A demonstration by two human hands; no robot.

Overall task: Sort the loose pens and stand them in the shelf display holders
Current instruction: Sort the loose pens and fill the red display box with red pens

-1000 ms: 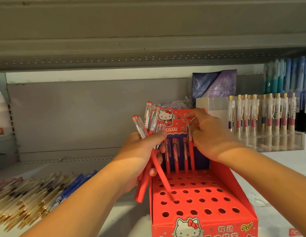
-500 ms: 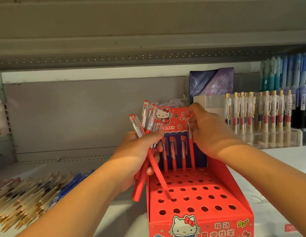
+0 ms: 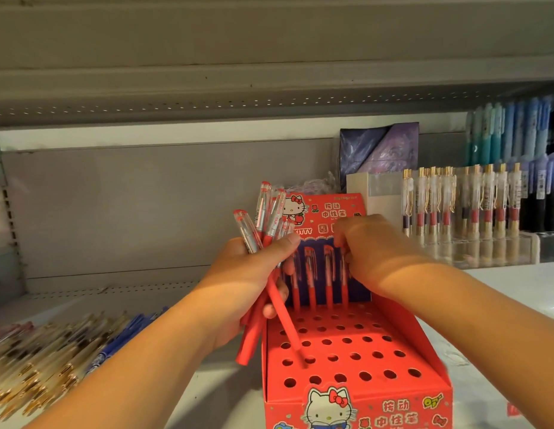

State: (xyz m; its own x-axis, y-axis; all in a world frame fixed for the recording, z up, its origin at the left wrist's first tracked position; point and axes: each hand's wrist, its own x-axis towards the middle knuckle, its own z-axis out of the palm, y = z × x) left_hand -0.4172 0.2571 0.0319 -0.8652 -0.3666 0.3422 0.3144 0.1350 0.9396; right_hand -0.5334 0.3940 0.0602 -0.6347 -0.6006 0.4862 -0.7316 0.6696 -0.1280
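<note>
Several red pens (image 3: 271,221) are gripped in the left hand (image 3: 247,274); the right hand (image 3: 380,255) pinches a standing pen (image 3: 344,292) in the red holder (image 3: 424,351) beneath.

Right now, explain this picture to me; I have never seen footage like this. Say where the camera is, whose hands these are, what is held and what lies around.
There is no machine here. A person wears a camera on the head, looking down at both bare hands in front of a shop shelf. The left hand grips a bundle of red pens. The right hand pinches the top of a standing pen, the last in the back row of a red display box full of holes. Loose pens lie at the left; gold-clipped pens stand in a clear holder at the right.
</note>
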